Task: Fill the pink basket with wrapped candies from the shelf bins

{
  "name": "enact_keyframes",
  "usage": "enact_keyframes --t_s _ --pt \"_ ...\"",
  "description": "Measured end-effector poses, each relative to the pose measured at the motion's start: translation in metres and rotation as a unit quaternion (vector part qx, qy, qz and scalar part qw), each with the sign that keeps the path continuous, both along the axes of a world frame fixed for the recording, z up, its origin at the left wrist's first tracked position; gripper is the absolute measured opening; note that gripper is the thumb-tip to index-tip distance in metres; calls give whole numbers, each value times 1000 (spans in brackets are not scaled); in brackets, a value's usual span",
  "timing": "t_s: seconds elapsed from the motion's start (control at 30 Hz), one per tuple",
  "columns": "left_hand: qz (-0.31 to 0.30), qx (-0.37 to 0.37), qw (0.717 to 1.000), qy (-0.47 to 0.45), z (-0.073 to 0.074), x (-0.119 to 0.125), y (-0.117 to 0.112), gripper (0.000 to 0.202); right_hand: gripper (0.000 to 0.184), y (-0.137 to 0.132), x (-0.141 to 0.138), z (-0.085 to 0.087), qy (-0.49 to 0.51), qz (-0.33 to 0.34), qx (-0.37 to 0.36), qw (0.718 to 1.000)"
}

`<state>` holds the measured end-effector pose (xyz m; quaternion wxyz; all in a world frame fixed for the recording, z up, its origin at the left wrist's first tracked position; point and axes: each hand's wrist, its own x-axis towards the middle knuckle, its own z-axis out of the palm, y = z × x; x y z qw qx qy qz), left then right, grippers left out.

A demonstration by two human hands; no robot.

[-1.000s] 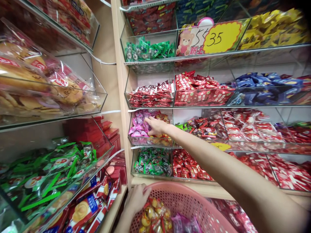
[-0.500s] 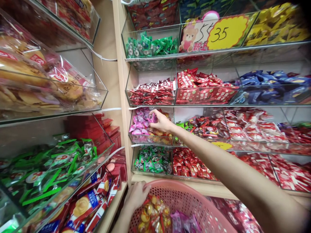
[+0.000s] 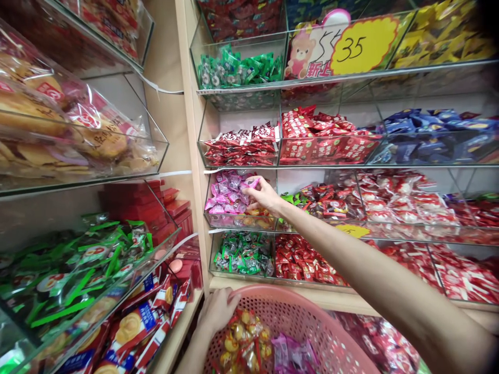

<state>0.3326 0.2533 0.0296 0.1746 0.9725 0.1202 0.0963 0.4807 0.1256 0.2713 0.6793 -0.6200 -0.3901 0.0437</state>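
Observation:
My right hand (image 3: 265,194) reaches into a clear shelf bin (image 3: 218,222) of purple-wrapped candies (image 3: 226,193), its fingers pinched on one purple candy (image 3: 250,183) lifted just above the pile. My left hand (image 3: 217,311) grips the rim of a pink plastic basket (image 3: 307,317) held low in front of the shelves. Inside the basket lie yellow-wrapped sweets (image 3: 241,340) and several purple candies (image 3: 290,355).
Shelves of clear bins surround the hand: green candies (image 3: 237,70) above, red packets (image 3: 241,146) just over the purple bin, green-black candies (image 3: 244,254) below. A yellow "35" price tag (image 3: 358,47) hangs top right. Biscuit packs (image 3: 78,135) fill the left-side bins.
My right hand has pulled up and rightward out of the purple pile, now pinching one candy. The basket and left hand stay nearly still.

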Motion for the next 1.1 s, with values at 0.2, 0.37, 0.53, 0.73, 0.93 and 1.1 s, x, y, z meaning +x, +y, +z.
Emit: enact_keyframes --t_s 0.2,0.37,0.53,0.73,0.93,1.1 --pt "-1 25 999 28 15 -6 -6 42 41 -25 -19 5 -14 16 34 999" --pt "-12 19 999 49 16 -5 -5 44 42 -94 -62 -44 -28 78 -40 996" --pt "-13 19 998 51 16 -3 -7 42 35 -160 -92 -146 -42 95 -211 972" --pt "-12 32 998 55 23 -5 -12 43 44 -188 -93 -214 -226 91 -442 863" --pt "-12 31 998 53 20 -6 -10 43 53 -162 -85 -227 -307 55 -514 799" --pt "-6 39 997 61 20 -5 -10 42 72 -144 -85 -265 -287 39 -519 804"
